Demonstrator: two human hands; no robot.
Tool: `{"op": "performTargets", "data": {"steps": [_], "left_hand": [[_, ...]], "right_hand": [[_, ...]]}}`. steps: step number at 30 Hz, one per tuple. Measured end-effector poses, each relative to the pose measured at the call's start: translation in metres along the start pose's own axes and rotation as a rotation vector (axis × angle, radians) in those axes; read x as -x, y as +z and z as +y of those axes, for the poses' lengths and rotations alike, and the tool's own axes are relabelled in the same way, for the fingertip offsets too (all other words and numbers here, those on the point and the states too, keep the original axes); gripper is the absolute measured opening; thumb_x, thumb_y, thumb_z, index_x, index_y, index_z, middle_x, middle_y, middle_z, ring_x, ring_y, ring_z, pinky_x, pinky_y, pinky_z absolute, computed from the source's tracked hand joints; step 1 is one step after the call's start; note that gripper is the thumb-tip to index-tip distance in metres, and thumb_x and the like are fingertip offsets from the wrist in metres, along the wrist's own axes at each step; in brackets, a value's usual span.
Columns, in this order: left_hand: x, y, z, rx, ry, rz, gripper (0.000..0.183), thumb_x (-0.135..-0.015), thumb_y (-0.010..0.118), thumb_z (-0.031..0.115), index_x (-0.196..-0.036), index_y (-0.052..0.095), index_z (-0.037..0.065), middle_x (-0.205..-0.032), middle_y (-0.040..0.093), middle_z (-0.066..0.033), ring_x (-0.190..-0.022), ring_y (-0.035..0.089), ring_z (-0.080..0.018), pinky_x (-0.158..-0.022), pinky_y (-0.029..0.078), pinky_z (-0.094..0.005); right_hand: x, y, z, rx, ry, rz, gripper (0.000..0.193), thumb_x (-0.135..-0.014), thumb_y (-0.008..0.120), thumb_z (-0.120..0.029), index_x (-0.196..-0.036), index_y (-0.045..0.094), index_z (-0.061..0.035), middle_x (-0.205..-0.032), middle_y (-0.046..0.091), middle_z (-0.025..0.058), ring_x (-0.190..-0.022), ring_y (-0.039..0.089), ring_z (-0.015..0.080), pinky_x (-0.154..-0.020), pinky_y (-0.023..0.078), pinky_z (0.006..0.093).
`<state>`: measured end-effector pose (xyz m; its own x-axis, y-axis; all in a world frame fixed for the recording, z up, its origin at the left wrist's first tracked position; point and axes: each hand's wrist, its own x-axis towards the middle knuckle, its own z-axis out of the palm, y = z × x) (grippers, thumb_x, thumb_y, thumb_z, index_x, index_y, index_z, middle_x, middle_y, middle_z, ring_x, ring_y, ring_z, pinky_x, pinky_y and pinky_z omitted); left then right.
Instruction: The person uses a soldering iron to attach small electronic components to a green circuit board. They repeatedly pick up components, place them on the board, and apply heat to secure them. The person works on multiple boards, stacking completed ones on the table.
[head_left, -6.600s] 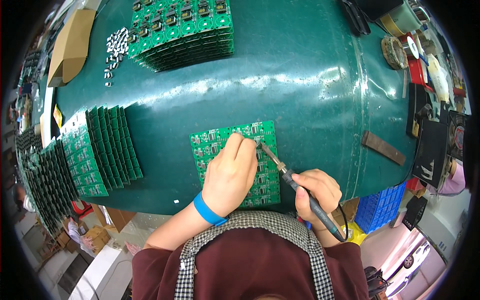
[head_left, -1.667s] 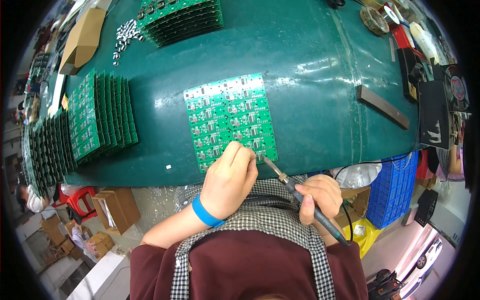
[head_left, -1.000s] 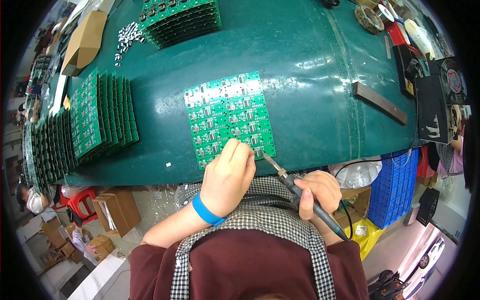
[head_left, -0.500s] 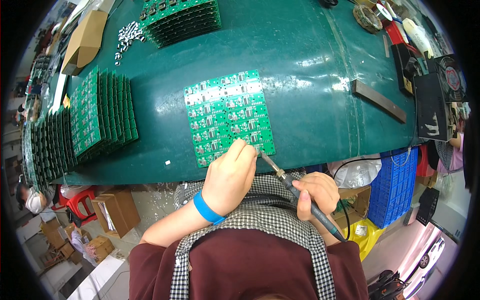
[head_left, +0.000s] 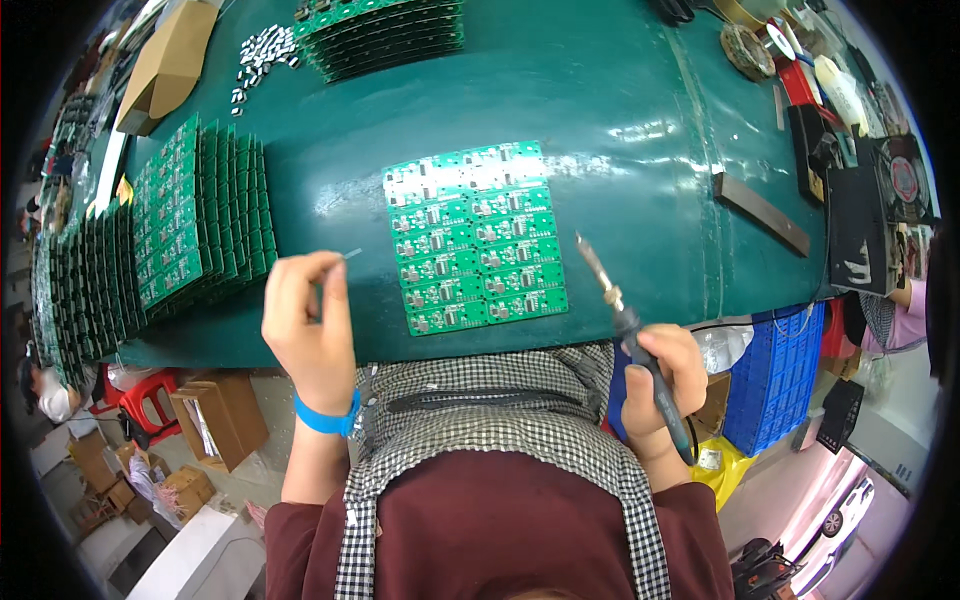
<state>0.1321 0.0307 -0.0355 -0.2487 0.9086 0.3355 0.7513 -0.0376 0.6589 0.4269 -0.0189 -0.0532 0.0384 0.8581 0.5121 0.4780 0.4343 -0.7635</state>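
A green circuit board panel, divided into rows of small identical boards with parts on them, lies flat on the green table in front of me. My left hand, with a blue band at its wrist, is raised left of the panel, apart from it. Thumb and forefinger pinch a short, thin, pale strip whose kind I cannot make out. In my right hand is a soldering iron with a dark handle. Its metal tip points up and away, just right of the panel, touching nothing.
Stacked circuit board panels stand at the left, another stack at the back. Near that lie small black-and-white parts. A dark bar and a black box are at the right. A blue crate stands beyond the table edge.
My left hand has lifted off the panel's near edge and moved left. The soldering iron's tip has come away from the panel, up and to the right, with my right hand.
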Motion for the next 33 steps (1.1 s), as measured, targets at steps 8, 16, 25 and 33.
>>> {"op": "performTargets", "data": {"steps": [8,16,25,33], "left_hand": [[-0.051,0.037,0.000,0.076,0.160,-0.075,0.009,-0.082,0.067,-0.001,-0.086,0.061,0.002,-0.078,0.059,-0.0045,-0.054,0.038,-0.0110,-0.049,0.033,-0.0275],[-0.057,0.052,0.001,0.079,0.060,-0.225,0.012,-0.078,0.065,-0.004,-0.085,0.059,0.003,-0.089,0.066,-0.0091,-0.064,0.060,-0.0230,-0.053,0.046,-0.0317],[-0.060,0.058,0.005,-0.022,0.033,-0.246,0.013,-0.079,0.066,-0.001,-0.087,0.058,0.005,-0.090,0.062,-0.0072,-0.068,0.062,-0.0275,-0.057,0.049,-0.0355],[-0.058,0.062,-0.001,-0.056,0.118,-0.250,0.013,-0.080,0.068,0.004,-0.088,0.058,0.007,-0.094,0.058,-0.0057,-0.066,0.064,-0.0258,-0.051,0.050,-0.0382]], "right_hand": [[-0.050,0.042,-0.011,-0.099,0.192,-0.082,0.026,-0.077,0.072,-0.006,-0.100,0.065,0.0043,-0.088,0.068,0.0167,-0.075,0.068,0.0259,-0.068,0.054,0.0324],[-0.092,0.083,-0.007,0.053,-0.035,-0.197,0.014,-0.074,0.069,-0.002,-0.088,0.068,0.0019,-0.073,0.068,0.0130,-0.060,0.067,0.0246,-0.056,0.053,0.0314],[-0.097,0.094,0.001,0.023,-0.053,-0.240,0.014,-0.076,0.069,-0.002,-0.089,0.068,0.0018,-0.075,0.068,0.0128,-0.060,0.066,0.0238,-0.054,0.052,0.0309],[-0.095,0.095,0.001,-0.001,-0.074,-0.238,0.016,-0.075,0.069,-0.002,-0.090,0.068,0.0018,-0.074,0.067,0.0130,-0.060,0.066,0.0241,-0.054,0.052,0.0311]]}}
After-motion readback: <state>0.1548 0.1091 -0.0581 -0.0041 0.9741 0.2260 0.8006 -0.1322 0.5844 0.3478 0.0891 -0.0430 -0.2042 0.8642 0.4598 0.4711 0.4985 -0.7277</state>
